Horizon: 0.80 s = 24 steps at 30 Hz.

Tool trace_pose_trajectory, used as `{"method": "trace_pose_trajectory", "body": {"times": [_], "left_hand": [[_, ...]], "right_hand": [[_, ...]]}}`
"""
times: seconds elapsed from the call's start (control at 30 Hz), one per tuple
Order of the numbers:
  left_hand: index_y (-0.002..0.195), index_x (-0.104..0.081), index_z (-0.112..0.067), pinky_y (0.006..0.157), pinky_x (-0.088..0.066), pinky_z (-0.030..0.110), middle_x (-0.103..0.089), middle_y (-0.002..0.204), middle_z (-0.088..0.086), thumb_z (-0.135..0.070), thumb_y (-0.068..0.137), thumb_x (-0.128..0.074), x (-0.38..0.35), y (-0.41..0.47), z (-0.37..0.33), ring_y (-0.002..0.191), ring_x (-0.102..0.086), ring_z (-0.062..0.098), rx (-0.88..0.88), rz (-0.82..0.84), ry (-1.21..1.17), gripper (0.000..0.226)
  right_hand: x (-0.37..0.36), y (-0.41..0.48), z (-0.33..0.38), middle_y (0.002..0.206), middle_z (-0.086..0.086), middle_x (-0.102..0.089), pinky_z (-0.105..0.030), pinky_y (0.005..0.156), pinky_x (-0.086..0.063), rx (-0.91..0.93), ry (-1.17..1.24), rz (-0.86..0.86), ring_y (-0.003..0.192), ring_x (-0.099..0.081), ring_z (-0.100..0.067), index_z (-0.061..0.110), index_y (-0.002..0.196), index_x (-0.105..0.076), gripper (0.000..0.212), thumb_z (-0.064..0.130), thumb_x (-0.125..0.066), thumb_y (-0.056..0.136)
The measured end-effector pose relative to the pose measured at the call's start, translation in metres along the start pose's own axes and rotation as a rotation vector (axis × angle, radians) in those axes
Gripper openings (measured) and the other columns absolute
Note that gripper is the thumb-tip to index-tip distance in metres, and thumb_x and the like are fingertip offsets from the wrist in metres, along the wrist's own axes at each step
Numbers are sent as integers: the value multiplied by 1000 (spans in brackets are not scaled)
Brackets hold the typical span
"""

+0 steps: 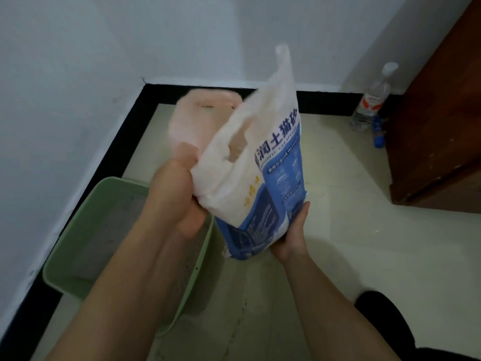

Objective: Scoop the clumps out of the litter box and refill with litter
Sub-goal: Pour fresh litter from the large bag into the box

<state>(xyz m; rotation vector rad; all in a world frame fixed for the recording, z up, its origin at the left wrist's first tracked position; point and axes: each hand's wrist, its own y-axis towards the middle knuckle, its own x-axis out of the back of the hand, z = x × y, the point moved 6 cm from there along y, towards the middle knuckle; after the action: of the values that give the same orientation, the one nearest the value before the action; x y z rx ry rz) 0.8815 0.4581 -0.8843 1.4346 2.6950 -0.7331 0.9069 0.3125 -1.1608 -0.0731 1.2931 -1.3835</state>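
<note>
White walls [65,74] meet in a corner above a pale tiled floor [338,230]. At the left, against the wall, sits the green litter box [62,280] with a thin grey layer of litter [114,225] in it. The left forearm crosses over the box.

Next comes the left hand [177,199], its fingers curled round the crumpled white upper part of the litter bag [273,191]. Behind it, in the corner, stands a pink plastic bag [187,121]. The litter bag is held clear of the floor. Its long axis runs from its blue bottom, near the person, up and away to a loose white flap. Whether its mouth is open I cannot tell.

The right hand [291,238] cups and grips the bag's lower end from beneath.

The box lies down and to the left of the bag, on the left hand's side. So pouring probably means the right hand lifting the bottom while the left steers the top over the box.

Far right, a clear bottle [372,100] stands beside a brown wooden cabinet [437,126].
</note>
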Motion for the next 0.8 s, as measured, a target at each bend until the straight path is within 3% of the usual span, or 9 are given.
{"method": "trace_pose_trajectory", "body": {"times": [0.13,0.2,0.3,0.37,0.47,0.57,0.63,0.7,0.8], "left_hand": [[92,-61,-15,50,-53,20,-73,67,-5,-15,104,-31,-1,4,-36,61,-70,7,-100,36,-10,33],[98,-64,-14,60,-56,24,-75,81,-3,-13,103,-36,9,10,-53,74,-72,11,-136,16,-12,28],[118,-65,-6,81,-58,37,-71,113,8,-12,96,-51,48,23,-75,103,-68,24,-191,-95,21,27],[121,-65,-7,82,-58,39,-69,116,11,-10,89,-59,85,31,-81,106,-67,27,-188,-180,111,33],[117,-66,-9,67,-57,35,-70,112,13,-11,78,-61,129,31,-79,93,-69,28,-112,-227,260,40],[94,-68,-9,53,-53,29,-67,95,14,-8,85,-54,157,25,-76,67,-66,19,-84,-291,432,17],[88,-63,-6,65,-53,37,-63,96,15,-20,91,-49,167,18,-83,81,-65,20,-186,-380,625,19],[79,-56,-20,73,-40,34,-57,88,0,-33,99,-38,166,-3,-100,84,-56,0,-415,-504,806,30],[102,-62,-33,75,-38,16,-58,104,-17,-54,101,-27,148,-26,-100,89,-52,-10,-468,-357,749,41]], "right_hand": [[-41,-13,6,127,-8,-67,-51,101,-47,11,244,118,112,-66,-33,25,123,-68,70,78,-40,86],[-58,-15,8,130,-11,-65,-53,107,-41,-23,267,178,117,-63,-36,21,120,-72,73,78,-46,83],[-72,-13,14,137,-12,-59,-55,112,-37,-12,267,220,126,-56,-36,20,133,-63,70,70,-55,85],[-74,-14,25,135,-12,-61,-56,108,-41,58,251,216,123,-58,-35,21,131,-64,58,61,-58,89],[-79,-20,44,131,-14,-63,-54,101,-48,156,158,225,117,-62,-34,19,127,-67,49,52,-61,91],[-86,-28,59,121,-12,-69,-53,100,-49,210,44,216,108,-66,-32,21,114,-74,37,48,-62,91],[-89,-34,67,113,-10,-72,-52,99,-50,241,0,207,104,-68,-31,22,106,-76,32,46,-63,90],[-91,-42,71,112,-9,-72,-52,100,-49,248,-44,190,104,-67,-32,22,110,-74,35,47,-64,88],[-98,-57,77,120,-12,-69,-52,101,-48,262,-119,185,103,-68,-31,19,119,-70,41,47,-62,90]]}}
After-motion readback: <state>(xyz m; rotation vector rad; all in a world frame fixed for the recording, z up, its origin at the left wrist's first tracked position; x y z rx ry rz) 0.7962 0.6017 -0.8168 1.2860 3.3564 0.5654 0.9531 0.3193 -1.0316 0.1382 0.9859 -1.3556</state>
